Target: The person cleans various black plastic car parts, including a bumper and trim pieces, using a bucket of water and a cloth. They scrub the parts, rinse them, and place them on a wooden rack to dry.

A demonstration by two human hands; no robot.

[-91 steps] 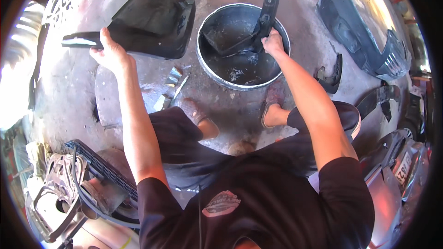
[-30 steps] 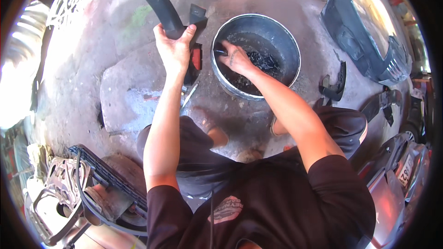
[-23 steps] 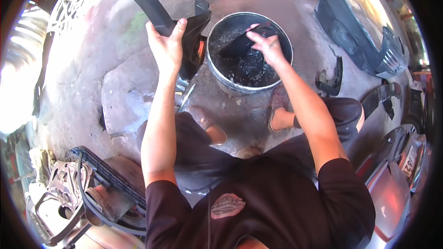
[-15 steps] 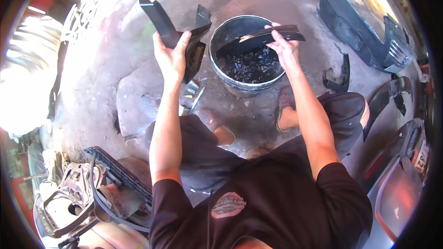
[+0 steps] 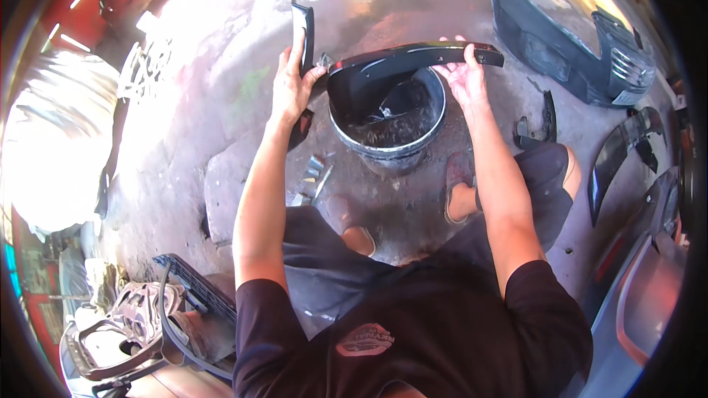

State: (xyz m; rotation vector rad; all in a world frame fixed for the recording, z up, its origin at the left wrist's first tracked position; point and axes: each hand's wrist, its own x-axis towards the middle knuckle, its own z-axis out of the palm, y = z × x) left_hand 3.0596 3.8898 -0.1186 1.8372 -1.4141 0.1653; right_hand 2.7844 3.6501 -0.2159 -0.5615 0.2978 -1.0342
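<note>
A long, curved black plastic trim strip (image 5: 405, 59) is held over the far rim of a dark bucket (image 5: 385, 152). My right hand (image 5: 466, 85) is closed on the strip's right end, thumb in front. An angular black plastic part (image 5: 307, 40) stands up in my left hand (image 5: 292, 94), which is closed around it to the left of the bucket. The strip's left end comes close to my left thumb; I cannot tell if they touch. Dark wet-looking matter and a black piece (image 5: 402, 97) show inside the bucket.
A large black bumper (image 5: 549, 48) lies at far right, with smaller broken black pieces (image 5: 542, 124) nearer me. Small scraps and a thin tool (image 5: 323, 181) lie by my left foot. Car parts (image 5: 136, 317) are piled at lower left; a grey-red panel (image 5: 641, 309) is at lower right.
The strip has risen out of the bucket and turned, its left end now near my left hand. The angular part has swung more upright and moved right.
</note>
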